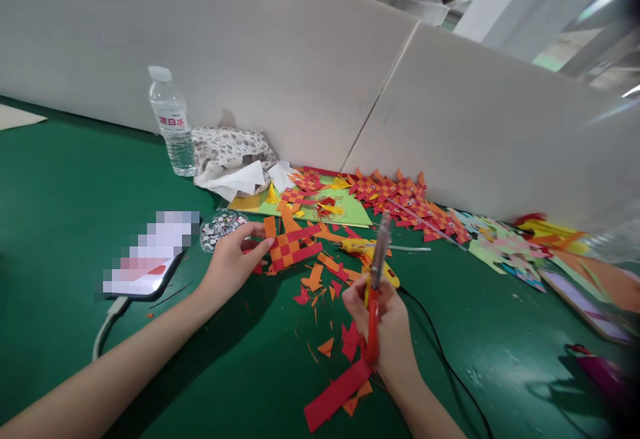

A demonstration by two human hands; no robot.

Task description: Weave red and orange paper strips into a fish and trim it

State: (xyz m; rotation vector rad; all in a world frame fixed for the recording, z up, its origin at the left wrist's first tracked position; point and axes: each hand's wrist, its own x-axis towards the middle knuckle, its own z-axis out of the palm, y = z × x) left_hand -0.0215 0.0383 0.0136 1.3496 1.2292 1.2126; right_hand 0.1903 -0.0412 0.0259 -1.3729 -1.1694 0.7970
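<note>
Between the thumb and fingers of my left hand [237,252] is a woven paper fish [287,247], a red and orange checkered piece with loose strips sticking out. My right hand [387,322] is closed around a pair of scissors [373,322] with red handles, blades pointing up and away; motion blurs them. Behind the scissors lies a yellow glue gun [360,247] with a clear glue stick in its back. Paper scraps [314,278] in red and orange are scattered between my hands. A red paper strip [337,392] lies below my right hand.
A phone [155,252] on a cable and a dish of googly eyes [223,227] sit left. Behind them stand a water bottle [173,122] and a tissue pouch [233,152]. Finished woven fish [400,199] are piled along the wall. A black cord [445,352] runs right of my hand.
</note>
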